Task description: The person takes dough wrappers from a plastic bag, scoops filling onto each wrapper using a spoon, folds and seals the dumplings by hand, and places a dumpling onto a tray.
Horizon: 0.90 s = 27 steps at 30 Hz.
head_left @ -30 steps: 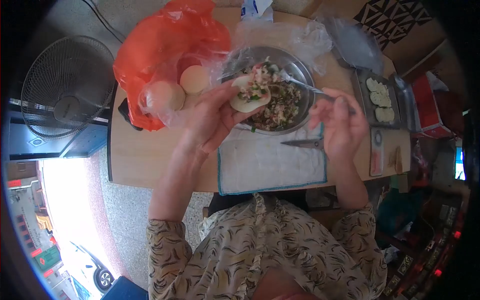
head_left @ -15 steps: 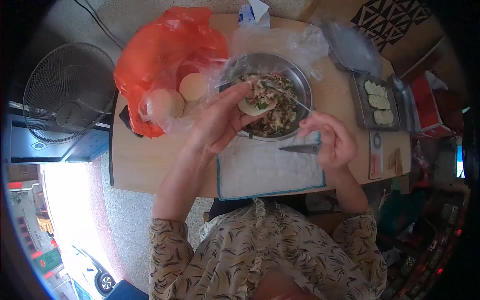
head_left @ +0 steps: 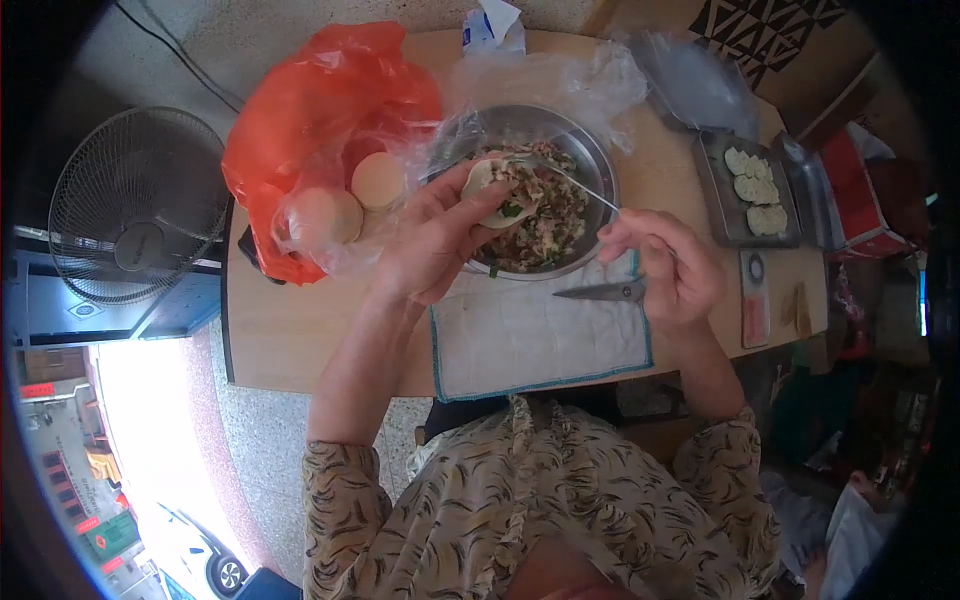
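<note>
My left hand (head_left: 428,240) holds a round dough wrapper (head_left: 482,178) over the near left part of a steel bowl, its thumb lying across the wrapper. Meat-and-greens filling sits on the wrapper. In my right hand (head_left: 672,268) is the thin metal handle of a spoon (head_left: 594,194), pinched at its end. The spoon's head is at the filling by the wrapper and hard to make out. Chopped filling (head_left: 556,238) with green bits lies in the steel bowl (head_left: 606,175) below.
A white cloth (head_left: 530,345) lies before the bowl, with a dark pointed blade (head_left: 600,292) on it. Left are wrapper stacks (head_left: 378,180) in clear plastic and a red bag (head_left: 310,110). Right is a metal tray (head_left: 728,235) of dumplings (head_left: 768,220). A fan (head_left: 138,205) stands left.
My left thumb has moved onto the wrapper, which is now tilted up more. The spoon's head stays close to the filling. The whole view has shifted slightly.
</note>
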Tool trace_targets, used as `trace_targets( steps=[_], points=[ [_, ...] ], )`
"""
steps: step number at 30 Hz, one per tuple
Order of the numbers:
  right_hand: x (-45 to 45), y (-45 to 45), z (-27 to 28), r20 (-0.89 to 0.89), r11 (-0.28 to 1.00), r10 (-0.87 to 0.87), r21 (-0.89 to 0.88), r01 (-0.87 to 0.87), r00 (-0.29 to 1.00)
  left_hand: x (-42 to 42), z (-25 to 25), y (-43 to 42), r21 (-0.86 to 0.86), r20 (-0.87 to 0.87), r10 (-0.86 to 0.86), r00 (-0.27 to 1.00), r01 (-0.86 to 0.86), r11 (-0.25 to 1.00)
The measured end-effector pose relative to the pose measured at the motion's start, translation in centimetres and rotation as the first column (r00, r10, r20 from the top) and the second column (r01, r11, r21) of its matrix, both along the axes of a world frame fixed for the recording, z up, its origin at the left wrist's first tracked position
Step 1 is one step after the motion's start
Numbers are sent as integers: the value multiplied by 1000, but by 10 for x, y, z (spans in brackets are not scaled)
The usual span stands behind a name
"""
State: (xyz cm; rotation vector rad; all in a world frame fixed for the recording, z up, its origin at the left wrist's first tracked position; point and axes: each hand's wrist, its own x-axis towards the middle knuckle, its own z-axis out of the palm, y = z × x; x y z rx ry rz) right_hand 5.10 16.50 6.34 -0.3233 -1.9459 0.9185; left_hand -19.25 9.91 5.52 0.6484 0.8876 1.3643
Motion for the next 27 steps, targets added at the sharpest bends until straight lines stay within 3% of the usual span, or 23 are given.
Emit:
trace_targets(
  steps=[7,10,13,16,19,22,27],
  points=[
    [16,1,5,132,997,-46,69,37,990,-14,-17,10,21,-113,63,992,-61,998],
    [15,-1,6,54,995,-83,54,80,995,-12,-14,12,48,-128,91,988,-86,995],
    [6,-2,3,41,990,-80,121,75,996,-4,-9,14,54,-85,102,991,-98,994],
    [12,-2,-3,128,997,-10,80,0,992,-12,-15,16,29,-159,88,983,-85,996],
    [24,-2,-1,210,997,-61,61,49,976,-12,-12,14,39,-69,108,992,-106,994],
    [22,-4,-1,74,993,-116,18,115,991,-11,-10,15,25,-77,108,991,-107,994],
    [10,-3,-3,86,993,-96,72,90,992,-4,-12,15,17,-36,86,996,-86,996]
  ],
)
